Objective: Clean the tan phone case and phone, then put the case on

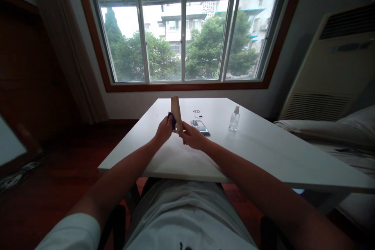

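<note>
Over the near half of the white table (175, 156), both of my hands are at a long, flat tan piece (175, 111) that stands up at a slight tilt. At its left side my left hand (164, 128) is closed around a small dark purple bit, which looks like cloth (172, 120) and lies against the piece. My right hand (191, 136) pinches the lower right end of the piece between thumb and fingers. What exactly the tan piece is, I cannot make out.
Right of my hands a phone-like flat device (200, 127) lies on the table. Behind it are small round items (198, 116). A clear spray bottle (234, 119) stands upright farther right. Beyond the table is a window (183, 35); a floor-standing air conditioner (331, 66) is at right.
</note>
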Demonstrator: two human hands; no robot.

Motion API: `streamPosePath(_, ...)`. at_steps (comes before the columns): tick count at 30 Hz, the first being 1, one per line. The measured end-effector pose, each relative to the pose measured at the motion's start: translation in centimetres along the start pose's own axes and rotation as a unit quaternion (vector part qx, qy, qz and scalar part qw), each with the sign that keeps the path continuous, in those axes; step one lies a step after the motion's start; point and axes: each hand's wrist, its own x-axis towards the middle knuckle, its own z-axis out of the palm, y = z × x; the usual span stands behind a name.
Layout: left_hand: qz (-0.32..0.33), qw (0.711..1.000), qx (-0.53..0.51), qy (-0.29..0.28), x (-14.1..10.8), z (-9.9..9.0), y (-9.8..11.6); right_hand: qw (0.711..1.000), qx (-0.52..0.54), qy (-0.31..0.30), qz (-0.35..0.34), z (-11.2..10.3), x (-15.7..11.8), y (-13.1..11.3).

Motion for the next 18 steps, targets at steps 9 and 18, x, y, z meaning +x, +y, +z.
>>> streamPosePath(9, 0.000, 0.998, -0.010, 0.063, 1.3, -1.3, -0.1, 0.997, 0.026, -0.075, 0.020, 0.2, -0.5, -0.7)
streamPosePath(18, -0.019, 0.990, -0.089, 0.110, 2.2, -1.9, -0.4, 0.997, 0.046, -0.058, 0.019, 0.6, -0.6, -1.1)
